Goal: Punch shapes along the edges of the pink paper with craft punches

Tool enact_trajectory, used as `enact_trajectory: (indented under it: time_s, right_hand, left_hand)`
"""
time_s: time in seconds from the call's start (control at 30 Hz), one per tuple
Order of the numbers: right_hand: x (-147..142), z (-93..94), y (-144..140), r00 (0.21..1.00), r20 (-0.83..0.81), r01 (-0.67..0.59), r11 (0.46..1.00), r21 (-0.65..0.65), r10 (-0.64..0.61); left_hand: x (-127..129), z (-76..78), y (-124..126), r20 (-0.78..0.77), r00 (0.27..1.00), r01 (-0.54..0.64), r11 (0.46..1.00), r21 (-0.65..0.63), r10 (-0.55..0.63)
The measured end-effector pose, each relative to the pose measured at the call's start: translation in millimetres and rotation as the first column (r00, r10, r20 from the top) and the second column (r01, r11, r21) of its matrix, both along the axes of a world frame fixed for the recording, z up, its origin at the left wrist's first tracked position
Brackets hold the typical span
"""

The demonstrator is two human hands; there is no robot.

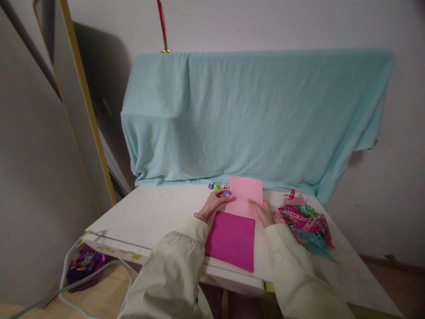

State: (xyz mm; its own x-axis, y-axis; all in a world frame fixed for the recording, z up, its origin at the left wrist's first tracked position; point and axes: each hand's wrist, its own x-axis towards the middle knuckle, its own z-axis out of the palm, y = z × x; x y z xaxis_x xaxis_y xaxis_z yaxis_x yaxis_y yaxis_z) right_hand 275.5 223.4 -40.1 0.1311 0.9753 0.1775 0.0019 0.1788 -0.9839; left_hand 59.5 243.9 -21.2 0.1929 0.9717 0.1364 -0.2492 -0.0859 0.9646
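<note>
A light pink rectangular sheet (245, 192) is raised and tilted above the white table. My right hand (263, 213) grips its lower right corner, thumb in front. My left hand (215, 203) is closed at the sheet's left edge, with the thumb tip against it. A small purple figure (227, 193) shows between that hand's thumb and forefinger; whether it is touched I cannot tell. Just beyond sit small figures with round eyes: a purple one (210, 185), a green one (216, 187) and a red one (226, 187). Nearer to me, a magenta square sheet (231, 239) lies flat.
To the right, a heap of colourful perforated strips (307, 219) covers part of the white table (159, 210). A light blue cloth (259, 115) hangs behind it. A grey cable (63, 270) and a shiny purple bag (84, 266) are at the lower left.
</note>
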Motion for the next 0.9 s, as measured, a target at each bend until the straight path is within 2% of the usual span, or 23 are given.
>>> enact_trajectory:
  time_s: [0.3,0.7,0.9]
  right_hand:
    - [1.0,-1.3,1.0,1.000,-0.001,0.014,1.000,-0.025,-0.014]
    - [2.8,-5.6,3.9,1.000,-0.009,0.016,1.000,-0.001,-0.016]
    - [3.1,-7.4,4.6,0.999,-0.034,0.011,1.000,-0.003,-0.011]
  left_hand:
    - [-1.1,-3.4,3.5,-0.003,1.000,0.006,1.000,0.002,-0.006]
    - [-6.5,-3.3,8.1,0.292,0.956,-0.014,0.998,-0.062,0.032]
    - [-10.0,-5.8,12.6,0.326,0.944,-0.003,0.992,-0.125,0.044]
